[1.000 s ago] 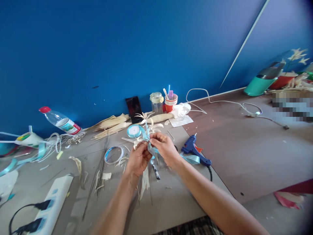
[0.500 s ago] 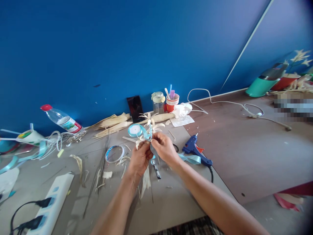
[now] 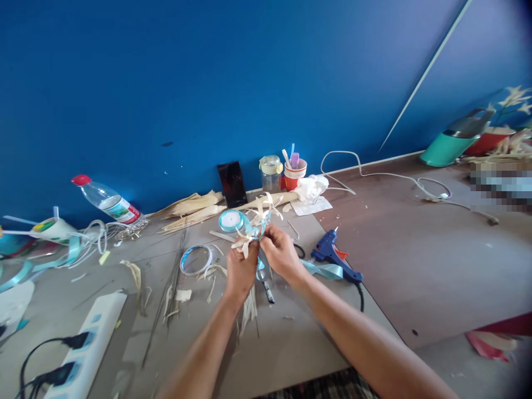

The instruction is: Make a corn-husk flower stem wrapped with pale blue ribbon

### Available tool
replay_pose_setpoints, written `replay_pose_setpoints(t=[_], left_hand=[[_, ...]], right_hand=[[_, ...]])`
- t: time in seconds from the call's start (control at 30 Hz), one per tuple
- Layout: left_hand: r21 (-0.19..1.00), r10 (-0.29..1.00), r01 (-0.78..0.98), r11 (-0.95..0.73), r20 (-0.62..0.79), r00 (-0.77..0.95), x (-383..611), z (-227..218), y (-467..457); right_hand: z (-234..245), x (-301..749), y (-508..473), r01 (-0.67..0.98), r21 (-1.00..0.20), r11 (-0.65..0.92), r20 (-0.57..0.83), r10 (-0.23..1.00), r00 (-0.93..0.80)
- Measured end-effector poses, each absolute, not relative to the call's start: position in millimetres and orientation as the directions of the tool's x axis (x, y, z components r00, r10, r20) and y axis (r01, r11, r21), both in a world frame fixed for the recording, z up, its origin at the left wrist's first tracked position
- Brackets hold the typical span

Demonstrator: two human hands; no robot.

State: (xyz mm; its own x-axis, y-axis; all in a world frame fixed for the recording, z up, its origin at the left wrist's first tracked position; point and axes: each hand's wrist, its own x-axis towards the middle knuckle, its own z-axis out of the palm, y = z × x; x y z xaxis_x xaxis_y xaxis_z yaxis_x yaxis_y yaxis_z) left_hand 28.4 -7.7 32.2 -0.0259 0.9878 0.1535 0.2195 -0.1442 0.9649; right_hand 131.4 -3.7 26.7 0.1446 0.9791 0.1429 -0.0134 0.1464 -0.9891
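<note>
The pale flowers (image 3: 261,209) stand just above my grip, one bloom drooping over my left hand (image 3: 241,272); my fingers hide the lower part of the blue-wrapped stem (image 3: 263,225). My right hand (image 3: 280,249) pinches that stem, and my left is curled around it, its fingertips out of sight

Splayed cream flowers (image 3: 245,242), blue ribbon (image 3: 248,225) at their stems
</note>
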Motion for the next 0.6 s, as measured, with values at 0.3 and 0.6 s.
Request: replay_pose_setpoints(t=[0.3, 0.6], left_hand=[[0.997, 0.998, 0.059, -0.043, 0.046, -0.051, 30, 22, -6], [0.852, 0.974, -0.480, 0.211, -0.223, 0.033, 30, 28, 0]], right_hand=[[24, 133, 2, -0.123, -0.992, 0.032, 0.017, 0.992, 0.123], [29, 134, 2, -0.440, -0.890, -0.122, -0.168, 0.984, 0.066]])
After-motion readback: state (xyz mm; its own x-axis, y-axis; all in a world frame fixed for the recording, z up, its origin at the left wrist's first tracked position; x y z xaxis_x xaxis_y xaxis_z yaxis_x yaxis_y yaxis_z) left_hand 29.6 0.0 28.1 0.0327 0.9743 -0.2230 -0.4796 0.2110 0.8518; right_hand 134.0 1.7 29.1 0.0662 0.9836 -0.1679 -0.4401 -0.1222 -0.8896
